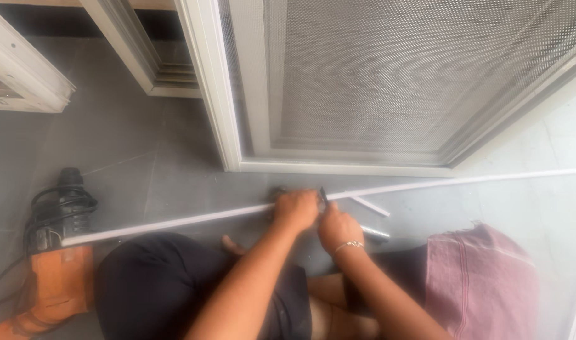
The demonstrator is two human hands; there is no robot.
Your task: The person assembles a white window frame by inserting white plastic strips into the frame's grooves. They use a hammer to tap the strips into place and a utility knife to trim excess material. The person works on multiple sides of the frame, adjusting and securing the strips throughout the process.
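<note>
1. The step in hand is judged to be cutting or trimming: a long white strip [175, 221] is pinned to the grey floor [143, 170] and worked at one spot.
2. The left hand [295, 209] is closed down over the strip, clamping it in place.
3. The right hand [338, 228] is closed on a small dark tool [323, 195], just beside the left hand; the hands are nearly touching.
4. The strip lies under the left hand and runs far out past both hands. Its long axis is nearly level across the view, rising slightly toward the right-hand side.
5. A short white offcut [370, 206] lies just beyond the right hand.
6. The next move is judged to call for a firm hold and the tool kept square to the strip.
7. An orange power drill [52, 277] rests well out to the left.
</note>
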